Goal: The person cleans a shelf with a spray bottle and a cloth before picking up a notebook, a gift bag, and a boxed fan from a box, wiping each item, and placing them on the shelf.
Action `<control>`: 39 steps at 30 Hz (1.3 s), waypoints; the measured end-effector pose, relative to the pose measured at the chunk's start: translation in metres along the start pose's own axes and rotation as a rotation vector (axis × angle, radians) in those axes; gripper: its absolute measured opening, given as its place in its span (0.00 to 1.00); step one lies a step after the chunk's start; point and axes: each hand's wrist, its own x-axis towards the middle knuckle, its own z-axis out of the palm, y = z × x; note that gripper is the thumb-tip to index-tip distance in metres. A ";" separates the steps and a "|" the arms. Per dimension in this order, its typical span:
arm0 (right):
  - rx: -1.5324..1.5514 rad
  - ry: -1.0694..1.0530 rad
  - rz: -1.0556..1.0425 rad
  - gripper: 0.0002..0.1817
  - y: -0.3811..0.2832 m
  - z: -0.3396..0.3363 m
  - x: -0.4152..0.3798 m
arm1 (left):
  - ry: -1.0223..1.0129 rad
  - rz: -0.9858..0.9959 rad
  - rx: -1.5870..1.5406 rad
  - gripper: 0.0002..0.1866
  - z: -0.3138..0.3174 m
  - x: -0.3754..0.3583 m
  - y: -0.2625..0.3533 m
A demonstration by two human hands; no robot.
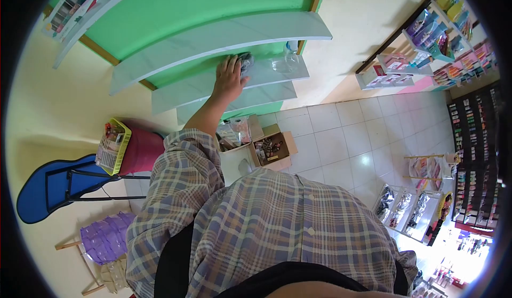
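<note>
Reaching up, I am pressing my left hand [230,78], fingers spread flat, onto a dark cloth [246,62] lying on the white shelf [277,76]; a clear bottle [289,57] is standing just beside the cloth, an open box [272,149] sitting below the shelf.

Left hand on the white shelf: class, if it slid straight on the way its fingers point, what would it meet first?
The left hand already touches a dark cloth at its fingertips; beyond it, probably the clear bottle, though depth is unclear.
</note>
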 end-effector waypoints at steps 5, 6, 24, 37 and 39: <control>0.035 -0.024 0.012 0.31 -0.007 -0.012 -0.001 | -0.256 -0.144 0.073 0.46 -0.030 0.001 0.015; 0.027 -0.040 -0.015 0.33 -0.014 -0.017 0.001 | -0.309 -0.175 0.089 0.48 -0.039 0.003 0.018; 0.059 0.051 0.027 0.28 0.051 -0.036 0.081 | -0.768 -0.512 -0.206 0.27 0.018 -0.489 -0.031; -0.138 0.017 -0.010 0.25 -0.008 0.133 0.029 | -0.995 -0.747 -0.735 0.18 0.016 -0.391 -0.006; -0.097 0.011 -0.100 0.25 -0.039 0.155 0.040 | -0.989 -0.776 -0.784 0.18 0.037 -0.382 -0.021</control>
